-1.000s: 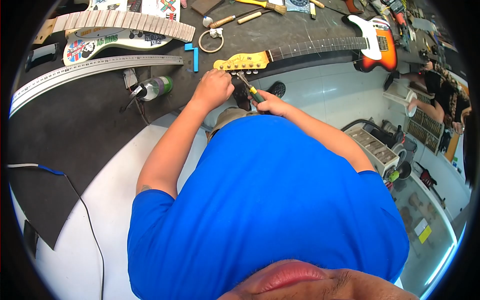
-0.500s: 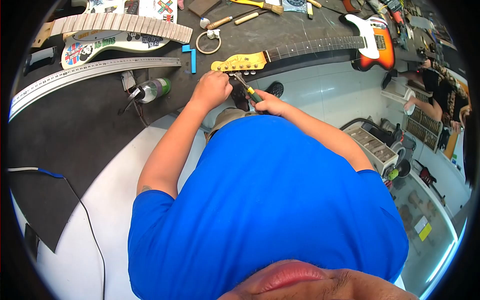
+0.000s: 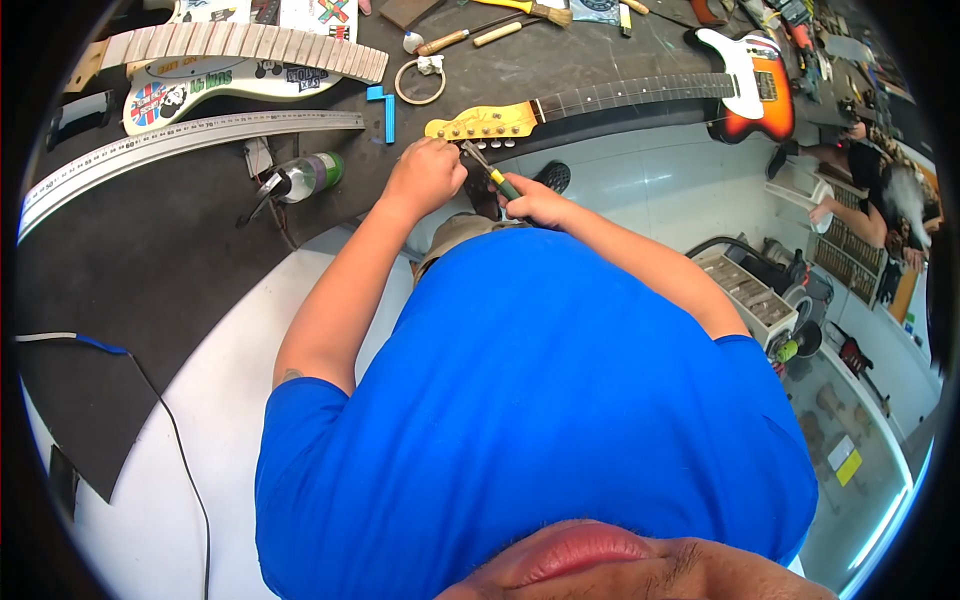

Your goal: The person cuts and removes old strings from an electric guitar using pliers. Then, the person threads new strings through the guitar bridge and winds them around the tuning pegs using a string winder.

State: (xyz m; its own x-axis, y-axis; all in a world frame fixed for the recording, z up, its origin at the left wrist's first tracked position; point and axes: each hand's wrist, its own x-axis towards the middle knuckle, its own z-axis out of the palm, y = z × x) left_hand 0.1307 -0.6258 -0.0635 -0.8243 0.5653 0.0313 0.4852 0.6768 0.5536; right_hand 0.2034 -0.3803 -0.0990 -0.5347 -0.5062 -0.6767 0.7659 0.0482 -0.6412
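Headstock (image 3: 483,123), logo unreadable: left hand (image 3: 428,176) fingers pinch its tuners, right hand (image 3: 537,203) grips a green-handled tool (image 3: 490,170).

Two guitars are lying on the bench, one sunburst guitar (image 3: 745,85) and one stickered guitar (image 3: 215,78). One loose neck (image 3: 235,42), one long ruler (image 3: 180,138), one bottle (image 3: 310,175), one ring (image 3: 421,83) and two wooden-handled tools (image 3: 470,38) are sitting there.

Both bare forearms extend forward from short blue sleeves, converging ahead of the chest. The left hand (image 3: 427,176) is curled into a loose fist, knuckles up. The right hand (image 3: 535,203) sits just beside it, fingers closed in a grip.
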